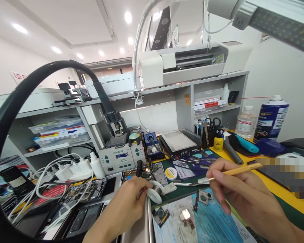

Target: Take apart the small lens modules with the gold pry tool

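Observation:
My left hand [131,199] is closed at the edge of a small white spool of solder wire [156,192], its fingertips against the rim. In my right hand [248,195] is a slim tool with a yellow wooden handle [239,169]; its pale metal-looking front end [204,181] points left, towards the spool. The tip's kind is not clear. A crumpled white piece [169,188] lies beside the spool. Below, on a blue printed sheet [218,219], rest a dark camera module [160,213], a shiny silver part [185,215] and another camera module [204,196].
A rework station [123,157] stands behind my left hand, with a hot plate [179,141] to its right. Phone boards [83,192] and cables crowd the left. A spray can [271,118] and yellow bottle [218,141] stand at right. A black hose [20,98] arches over the left.

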Available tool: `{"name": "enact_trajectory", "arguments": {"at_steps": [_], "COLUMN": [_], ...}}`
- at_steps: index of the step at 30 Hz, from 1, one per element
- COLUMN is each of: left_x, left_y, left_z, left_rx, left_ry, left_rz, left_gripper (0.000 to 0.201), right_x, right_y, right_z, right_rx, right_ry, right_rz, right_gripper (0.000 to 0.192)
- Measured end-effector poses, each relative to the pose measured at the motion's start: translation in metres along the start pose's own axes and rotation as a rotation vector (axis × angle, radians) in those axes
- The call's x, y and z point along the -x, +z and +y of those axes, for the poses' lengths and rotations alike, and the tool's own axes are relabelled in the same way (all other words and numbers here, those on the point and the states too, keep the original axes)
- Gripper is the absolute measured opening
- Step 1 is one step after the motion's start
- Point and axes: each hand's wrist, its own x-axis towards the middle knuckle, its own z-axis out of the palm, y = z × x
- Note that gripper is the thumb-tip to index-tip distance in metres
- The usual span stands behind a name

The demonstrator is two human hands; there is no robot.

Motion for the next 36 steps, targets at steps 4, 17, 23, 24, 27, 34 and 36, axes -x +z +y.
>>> {"name": "enact_trajectory", "arguments": {"at_steps": [4, 17, 23, 24, 27, 34, 36], "left_x": [-0.0014, -0.0019, -0.0033, -0.0033, -0.0026, -0.0006, -0.0006], "left_y": [0.0017, 0.0015, 0.0031, 0.0038, 0.0051, 0.0057, 0.0064], "left_z": [0.0025, 0.0007, 0.0012, 0.0013, 0.0017, 0.0003, -0.0006], "left_rx": [-0.018, -0.007, -0.008, -0.011, -0.025, -0.055, -0.057], "left_ry": [-0.015, -0.010, -0.009, -0.006, -0.001, -0.007, -0.009], "left_rz": [-0.017, -0.041, -0.058, -0.058, -0.057, -0.058, -0.057], "left_gripper": [0.033, 0.031, 0.031, 0.031, 0.031, 0.031, 0.031], "right_x": [-0.0003, -0.0007, -0.0003, -0.0002, -0.0001, -0.0006, -0.0009], "right_y": [-0.0006, 0.0006, 0.0003, 0.0006, 0.0011, 0.0009, 0.0012], "right_z": [0.0011, -0.0015, -0.0005, -0.0006, -0.0006, 0.0002, -0.0006], "right_rx": [0.014, 0.003, 0.005, 0.010, 0.021, 0.047, 0.050], "right_ry": [-0.004, -0.006, 0.004, -0.002, -0.005, 0.017, 0.012], "right_rz": [-0.019, -0.039, -0.064, -0.069, -0.084, -0.101, -0.099], "right_gripper": [0.026, 0.026, 0.025, 0.026, 0.027, 0.027, 0.027]}}
